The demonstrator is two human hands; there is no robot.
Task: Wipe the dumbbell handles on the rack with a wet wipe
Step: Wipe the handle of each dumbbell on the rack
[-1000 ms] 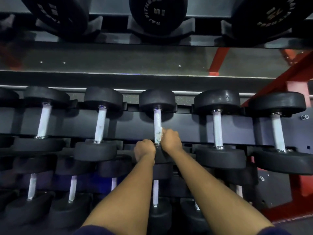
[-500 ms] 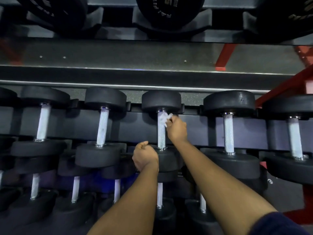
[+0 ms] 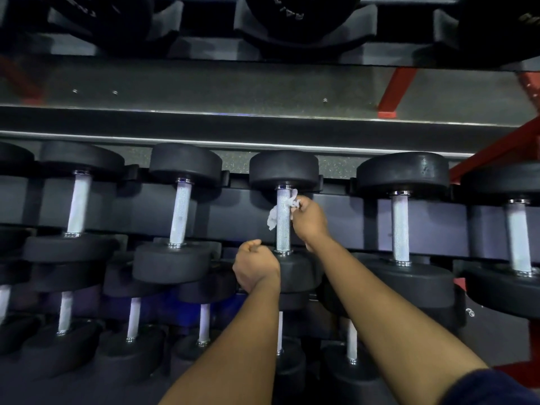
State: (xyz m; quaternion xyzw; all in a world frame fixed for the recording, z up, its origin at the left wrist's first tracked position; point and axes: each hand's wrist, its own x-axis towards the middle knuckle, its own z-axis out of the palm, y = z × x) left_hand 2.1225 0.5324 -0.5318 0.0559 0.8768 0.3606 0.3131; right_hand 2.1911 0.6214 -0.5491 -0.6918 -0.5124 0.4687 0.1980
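Note:
A row of black dumbbells with knurled silver handles lies on the middle shelf of the rack. My right hand (image 3: 308, 219) pinches a white wet wipe (image 3: 274, 216) wrapped round the upper part of the centre dumbbell's handle (image 3: 283, 232); the wipe hangs out on the handle's left side. My left hand (image 3: 255, 266) is curled against the left edge of that dumbbell's near black head (image 3: 298, 273); I cannot tell whether it grips the head or only rests beside it.
Neighbouring handles stand to the left (image 3: 181, 211) and right (image 3: 399, 226). A lower shelf holds smaller dumbbells (image 3: 133, 323). Larger dumbbell heads (image 3: 295, 16) sit on the top shelf. A red rack frame (image 3: 496, 147) runs along the right.
My right hand slid the wipe from the bottom of the centre handle up to its top. The wipe now trails out on the left. My left hand stayed by the near head.

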